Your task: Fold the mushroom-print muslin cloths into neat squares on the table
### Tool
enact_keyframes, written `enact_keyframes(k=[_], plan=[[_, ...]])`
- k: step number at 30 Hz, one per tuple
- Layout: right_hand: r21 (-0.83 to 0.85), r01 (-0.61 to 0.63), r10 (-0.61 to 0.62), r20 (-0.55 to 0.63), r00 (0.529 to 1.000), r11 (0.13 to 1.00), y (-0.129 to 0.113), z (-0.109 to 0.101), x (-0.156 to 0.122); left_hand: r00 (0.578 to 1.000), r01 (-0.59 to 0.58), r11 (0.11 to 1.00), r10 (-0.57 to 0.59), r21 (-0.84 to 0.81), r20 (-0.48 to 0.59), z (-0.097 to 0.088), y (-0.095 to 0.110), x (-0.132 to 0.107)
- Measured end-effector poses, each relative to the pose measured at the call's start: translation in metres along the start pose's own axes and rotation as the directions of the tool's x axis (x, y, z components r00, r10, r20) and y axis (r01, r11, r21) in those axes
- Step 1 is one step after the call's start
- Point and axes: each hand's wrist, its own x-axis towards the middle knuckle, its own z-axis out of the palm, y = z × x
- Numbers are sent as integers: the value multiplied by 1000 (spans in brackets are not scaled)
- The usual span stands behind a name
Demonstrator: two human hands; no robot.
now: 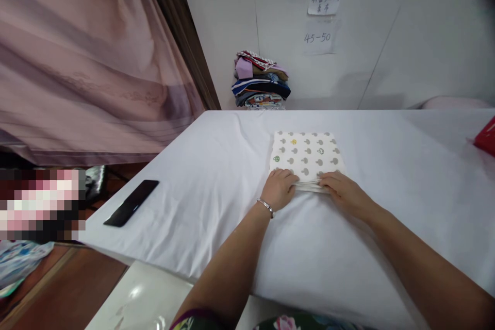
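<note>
A folded cream cloth (307, 152) with grey tree-like prints and a few yellow and green ones lies flat on the white-covered table. My left hand (280, 185), with a silver bracelet at the wrist, grips the near left corner of this cloth. At the near right corner my right hand (340, 190) holds the same edge, its fingers closed over the layers. Between the hands the stacked folds show along the near edge. Both thumbs are partly hidden.
A black phone-like slab (131, 203) lies at the table's left. Folded clothes (261, 80) are stacked beyond the far edge. A red object (485, 136) sits at the far right. A pink curtain (85, 62) hangs on the left; handwritten papers (320, 36) are on the wall.
</note>
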Motion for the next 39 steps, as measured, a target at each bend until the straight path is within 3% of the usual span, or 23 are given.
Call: enact_keyframes(k=[11, 17, 26, 39], plan=[[-41, -64, 61, -58, 996, 997, -5, 1, 0, 999, 28, 1000, -28, -3, 19, 2, -1, 2], [-95, 62, -75, -146, 986, 994, -1, 9, -1, 999, 45, 999, -45, 21, 7, 3, -1, 2], [-140, 43, -55, -86, 995, 989, -8, 7, 3, 1000, 1, 998, -3, 62, 31, 1, 1, 3], [-83, 1, -12, -133, 991, 997, -10, 7, 3, 1000, 12, 1000, -13, -20, -7, 4, 2, 1]])
